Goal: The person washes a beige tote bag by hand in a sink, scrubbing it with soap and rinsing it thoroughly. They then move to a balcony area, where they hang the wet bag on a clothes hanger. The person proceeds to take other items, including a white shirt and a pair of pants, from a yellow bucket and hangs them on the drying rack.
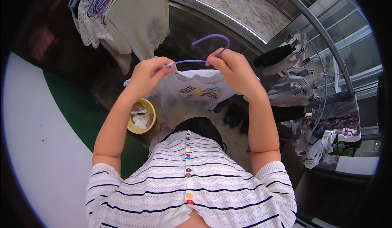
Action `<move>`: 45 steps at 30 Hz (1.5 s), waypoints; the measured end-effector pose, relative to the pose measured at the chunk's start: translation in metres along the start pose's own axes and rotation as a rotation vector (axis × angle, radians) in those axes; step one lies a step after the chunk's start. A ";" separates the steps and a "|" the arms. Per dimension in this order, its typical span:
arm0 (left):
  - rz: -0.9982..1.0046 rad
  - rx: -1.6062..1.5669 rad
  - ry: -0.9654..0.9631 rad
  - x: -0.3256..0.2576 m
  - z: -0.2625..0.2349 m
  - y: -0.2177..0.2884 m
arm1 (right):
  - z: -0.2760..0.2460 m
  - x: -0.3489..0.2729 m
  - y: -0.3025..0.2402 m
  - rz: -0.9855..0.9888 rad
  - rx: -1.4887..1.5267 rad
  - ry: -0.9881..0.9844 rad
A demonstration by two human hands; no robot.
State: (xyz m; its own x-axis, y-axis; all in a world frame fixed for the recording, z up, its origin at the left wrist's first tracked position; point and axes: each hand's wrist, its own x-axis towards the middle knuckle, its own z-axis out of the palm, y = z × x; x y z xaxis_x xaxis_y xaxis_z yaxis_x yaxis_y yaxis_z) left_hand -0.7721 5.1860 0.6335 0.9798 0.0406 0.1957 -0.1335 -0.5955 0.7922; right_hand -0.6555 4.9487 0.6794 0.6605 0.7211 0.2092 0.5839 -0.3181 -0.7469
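From the head camera I see my left hand (149, 70) pinching the collar of a small pale shirt (196, 90), while my right hand (230, 66) grips a purple hanger (212, 40) at its neck. The shirt hangs between and just below both hands. A yellow basin (152, 124) of white laundry sits below my left hand

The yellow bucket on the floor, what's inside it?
The yellow bucket holds crumpled white cloths, piled near its rim. What lies beneath them, and the bucket's bottom, is covered. The left forearm hides its left edge.
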 end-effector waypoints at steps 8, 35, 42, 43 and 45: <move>0.073 -0.084 0.110 -0.010 -0.036 -0.020 | -0.035 -0.034 0.082 0.283 0.190 0.016; 0.258 0.076 0.425 0.042 -0.003 0.040 | 0.007 0.029 -0.023 0.065 0.925 0.080; 0.055 -0.220 0.196 -0.015 0.019 0.090 | 0.015 0.076 -0.045 -0.070 1.031 0.167; 0.058 -0.170 0.278 -0.012 0.024 0.092 | 0.012 0.084 -0.048 -0.075 1.002 0.169; 0.146 -0.064 0.487 0.001 0.036 0.083 | 0.007 0.100 -0.050 -0.111 0.944 0.180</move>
State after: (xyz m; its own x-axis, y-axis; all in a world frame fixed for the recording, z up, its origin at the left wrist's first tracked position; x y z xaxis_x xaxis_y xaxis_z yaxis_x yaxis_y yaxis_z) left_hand -0.7767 5.1075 0.6787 0.7693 0.3388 0.5416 -0.2877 -0.5733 0.7672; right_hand -0.6219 5.0411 0.7339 0.7329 0.5870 0.3440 0.0794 0.4284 -0.9001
